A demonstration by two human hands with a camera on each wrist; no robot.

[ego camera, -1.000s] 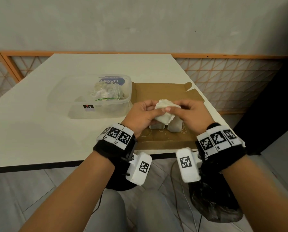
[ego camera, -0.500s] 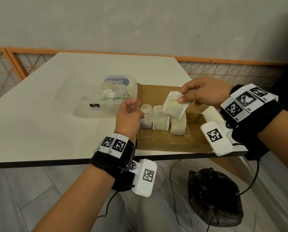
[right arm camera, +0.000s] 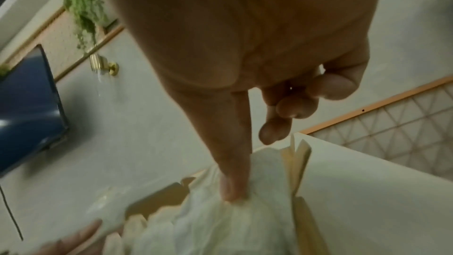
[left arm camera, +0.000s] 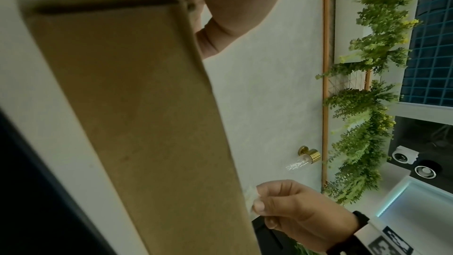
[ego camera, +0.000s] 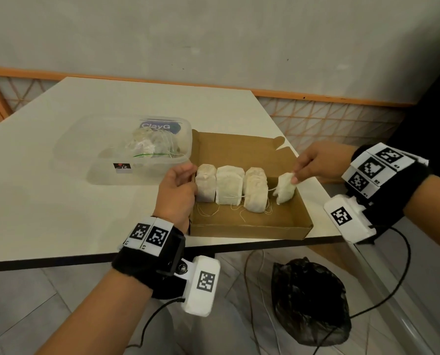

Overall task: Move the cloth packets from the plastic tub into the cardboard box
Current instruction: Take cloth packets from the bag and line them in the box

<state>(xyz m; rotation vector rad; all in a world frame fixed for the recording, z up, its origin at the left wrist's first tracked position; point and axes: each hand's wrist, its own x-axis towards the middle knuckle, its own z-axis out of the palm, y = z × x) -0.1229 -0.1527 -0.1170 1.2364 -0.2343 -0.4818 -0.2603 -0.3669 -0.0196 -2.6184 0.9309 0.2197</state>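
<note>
An open cardboard box (ego camera: 247, 224) lies at the table's front right edge. Three white cloth packets stand in a row inside it: left (ego camera: 205, 183), middle (ego camera: 228, 185), right (ego camera: 256, 190). My right hand (ego camera: 294, 176) pinches a fourth packet (ego camera: 286, 187) by its top, low at the right end of that row; the right wrist view shows my thumb (right arm camera: 232, 181) pressed into that packet (right arm camera: 245, 216). My left hand (ego camera: 178, 185) grips the box's left wall beside the leftmost packet. The clear plastic tub (ego camera: 106, 172) stands left of the box with more packets (ego camera: 149, 147) in it.
The white table (ego camera: 60, 201) stretches left of the tub. A black plastic bag (ego camera: 308, 301) and cables lie on the floor below the table's front edge. The box's flap (ego camera: 242, 147) lies open toward the wall. The left wrist view shows the box's outer wall (left arm camera: 134, 104).
My right hand carried the packet from above the row down to its right end inside the box. My left hand let go of that packet and moved to the box's left wall.
</note>
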